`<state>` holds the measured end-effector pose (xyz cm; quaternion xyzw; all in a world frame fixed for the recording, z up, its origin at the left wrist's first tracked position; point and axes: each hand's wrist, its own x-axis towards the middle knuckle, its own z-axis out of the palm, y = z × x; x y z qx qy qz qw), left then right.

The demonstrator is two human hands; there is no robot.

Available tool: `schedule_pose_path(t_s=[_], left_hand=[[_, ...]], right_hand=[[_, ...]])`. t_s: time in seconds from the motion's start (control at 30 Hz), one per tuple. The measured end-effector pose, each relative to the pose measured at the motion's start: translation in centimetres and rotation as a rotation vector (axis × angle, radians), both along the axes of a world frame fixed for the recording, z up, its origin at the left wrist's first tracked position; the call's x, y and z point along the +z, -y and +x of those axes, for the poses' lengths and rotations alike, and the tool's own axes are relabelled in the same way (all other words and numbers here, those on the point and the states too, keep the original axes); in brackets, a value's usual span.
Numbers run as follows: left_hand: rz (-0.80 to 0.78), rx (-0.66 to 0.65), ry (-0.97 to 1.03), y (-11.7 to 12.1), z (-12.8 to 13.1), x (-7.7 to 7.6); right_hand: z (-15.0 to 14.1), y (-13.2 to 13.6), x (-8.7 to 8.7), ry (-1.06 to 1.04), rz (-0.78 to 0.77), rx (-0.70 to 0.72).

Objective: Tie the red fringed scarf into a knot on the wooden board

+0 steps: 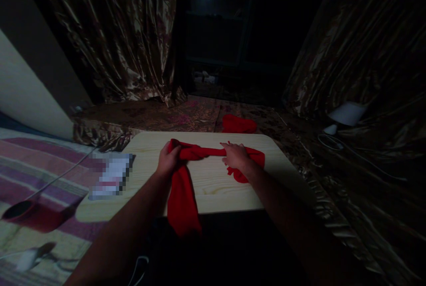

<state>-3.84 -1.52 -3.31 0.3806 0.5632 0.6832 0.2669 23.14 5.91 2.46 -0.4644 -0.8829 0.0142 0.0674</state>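
The red cloth [183, 195] lies across the middle of the frame. A narrow band of it runs sideways over the pale wooden worktop [213, 188], one tail drops past the near edge at lower centre, and a looser bunch gathers right of centre. It looks light, soft and limp, a knit or fleece perhaps; it should fold and crumple easily, with little risk of breaking or slipping. The drawn-out band seems the surest place to take hold, since it is already gathered; the loose tail would probably swing or drag if lifted alone.

The person's left grip [168, 157], left of centre, is closed around the cloth where the band meets the tail. The right grip [235, 156] rests over the band's other end, fingers pointing left; whether they pinch it or only press, one cannot tell.

Another red piece [238, 124] shows beyond the worktop's far edge, just above the right grip; no join to the cloth is visible. At left on the worktop lies a blurred-out flat item [113, 176]. Farther out, a striped bedcover [36, 157] fills the left side, and a white lamp [349, 113] stands at right.
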Motion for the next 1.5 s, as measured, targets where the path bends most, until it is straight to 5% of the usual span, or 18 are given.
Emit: schedule_pose_path(t_s=[0.2,0.43,0.53,0.63,0.77,0.9,1.1,1.27,1.5], left_hand=[[0.048,0.015,0.213,-0.3,-1.0,-0.5],[0.044,-0.036,0.141,-0.1,-1.1,-0.8],[0.039,0.051,-0.096,0.3,-0.5,0.3],[0.147,0.158,-0.575,0.5,1.0,3.0],[0.094,-0.155,-0.972,-0.5,5.2,6.5],[-0.068,-0.405,-1.074,-1.9,10.0,7.5],[-0.145,-0.116,-0.914,-3.5,12.1,9.3],[-0.01,0.085,-0.838,-2.8,9.4,11.1],[0.101,0.176,-0.778,-0.5,7.8,11.8]], right_hand=[[3.0,-2.8,0.7,0.045,0.015,-0.207],[5.4,-6.8,2.4,-0.703,0.058,-0.373],[5.9,-7.2,3.0,-0.819,0.115,-0.381],[5.5,-6.5,3.3,-0.85,0.119,-0.214],[3.8,-4.7,4.2,-0.948,0.039,-0.014],[2.5,-3.4,5.3,-1.006,0.006,0.045],[3.0,-1.0,6.1,-0.659,0.03,0.13],[4.7,0.3,6.6,-0.239,0.207,-0.15],[6.3,-1.8,6.9,-0.348,0.282,-0.356]])
